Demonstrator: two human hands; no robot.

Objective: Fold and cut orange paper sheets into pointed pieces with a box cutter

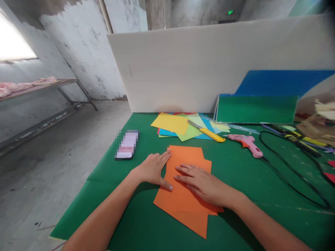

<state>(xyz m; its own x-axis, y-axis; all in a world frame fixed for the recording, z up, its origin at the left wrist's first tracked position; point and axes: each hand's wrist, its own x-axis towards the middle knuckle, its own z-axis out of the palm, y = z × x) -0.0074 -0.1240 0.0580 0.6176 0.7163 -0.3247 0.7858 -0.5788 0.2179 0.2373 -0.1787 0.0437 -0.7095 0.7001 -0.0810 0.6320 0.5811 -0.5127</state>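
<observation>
Our left hand [155, 169]: open, fingers spread, on the left edge of the orange sheets [180, 198]. Our right hand [202, 183]: also open, palm down across them, gripping nothing. Sheets overlap, near side of the worktop [136, 223]. We've got a phone [127, 144] left, coloured papers [170, 122] with a knife [209, 133] on top far, glue gun [248, 143] right.

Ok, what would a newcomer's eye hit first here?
Probably the orange sheets on the green table, with the left hand at their left edge and the right hand on top. Then the yellow cutter, partly over the colored paper behind them, and the pink glue gun to its right.
</observation>
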